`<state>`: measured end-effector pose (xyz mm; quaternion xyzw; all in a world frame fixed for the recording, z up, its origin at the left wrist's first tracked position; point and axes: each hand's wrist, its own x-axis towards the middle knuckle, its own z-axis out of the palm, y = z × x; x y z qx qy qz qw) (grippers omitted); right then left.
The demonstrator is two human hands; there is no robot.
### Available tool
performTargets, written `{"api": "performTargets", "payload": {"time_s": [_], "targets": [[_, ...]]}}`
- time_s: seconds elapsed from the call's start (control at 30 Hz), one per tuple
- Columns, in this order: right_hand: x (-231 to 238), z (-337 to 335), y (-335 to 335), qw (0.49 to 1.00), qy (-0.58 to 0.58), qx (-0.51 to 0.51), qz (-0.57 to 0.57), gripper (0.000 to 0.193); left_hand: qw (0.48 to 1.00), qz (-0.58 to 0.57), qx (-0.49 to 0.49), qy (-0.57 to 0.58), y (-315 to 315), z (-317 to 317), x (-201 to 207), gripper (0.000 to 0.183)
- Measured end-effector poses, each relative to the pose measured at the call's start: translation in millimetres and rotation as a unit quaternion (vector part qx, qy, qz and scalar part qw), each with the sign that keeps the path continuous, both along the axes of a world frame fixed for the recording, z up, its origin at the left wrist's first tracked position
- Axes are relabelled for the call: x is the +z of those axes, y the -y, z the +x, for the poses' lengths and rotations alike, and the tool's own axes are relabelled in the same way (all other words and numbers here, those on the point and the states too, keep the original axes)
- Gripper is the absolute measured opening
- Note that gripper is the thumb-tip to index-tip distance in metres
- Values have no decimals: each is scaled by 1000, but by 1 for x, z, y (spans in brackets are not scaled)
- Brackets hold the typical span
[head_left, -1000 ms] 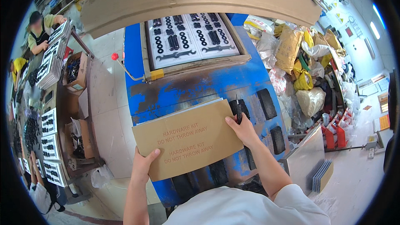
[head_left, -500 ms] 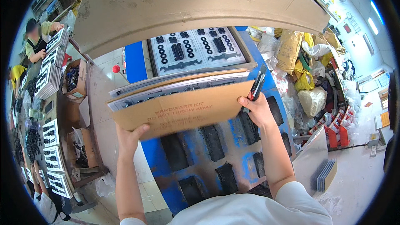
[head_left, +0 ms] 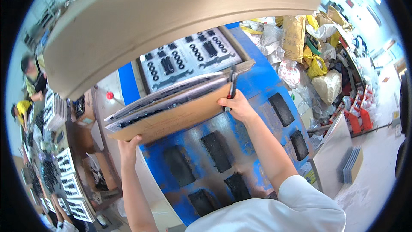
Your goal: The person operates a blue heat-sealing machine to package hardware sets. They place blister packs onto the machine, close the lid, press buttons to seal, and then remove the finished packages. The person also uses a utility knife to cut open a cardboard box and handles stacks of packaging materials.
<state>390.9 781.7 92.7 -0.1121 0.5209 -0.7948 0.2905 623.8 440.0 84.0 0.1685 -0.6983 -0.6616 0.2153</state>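
I hold a small stack of cardboard-backed cards (head_left: 176, 118) tilted over the blue table, its plain brown back toward me. Dark hardware pieces show between the sheets. My left hand (head_left: 128, 150) grips the near left corner, thumb on the brown face. At the right end my right hand (head_left: 238, 105) clasps the edge, and a slim black tool (head_left: 232, 85) with a red spot stands up in the same hand; its kind is unclear. Just beyond the stack, a framed tray (head_left: 242, 67) holds cards (head_left: 189, 75) with black wrenches, washers and bolts sealed on them.
A large beige panel (head_left: 184, 6) overhangs the tray. Black pads (head_left: 216, 150) dot the blue table (head_left: 262, 83). Bags (head_left: 294, 38) pile up at right, beside red bins (head_left: 354, 122). More cards (head_left: 72, 184) lie on a left bench, where other people work.
The stack has swung left and tipped, so its brown face is seen more steeply and the sheets fan apart at the left. Both hands keep their grip; the whole view has shifted.
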Motion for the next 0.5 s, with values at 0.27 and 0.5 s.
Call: {"api": "performTargets", "payload": {"time_s": [0.27,0.5], "targets": [[55,60,-113,991,81,-65,81,49,980,44,-17,194,-115,-14,112,55],[59,170,-330,925,209,-297,115,59,940,-3,-212,268,-296,-68,98,62]]}}
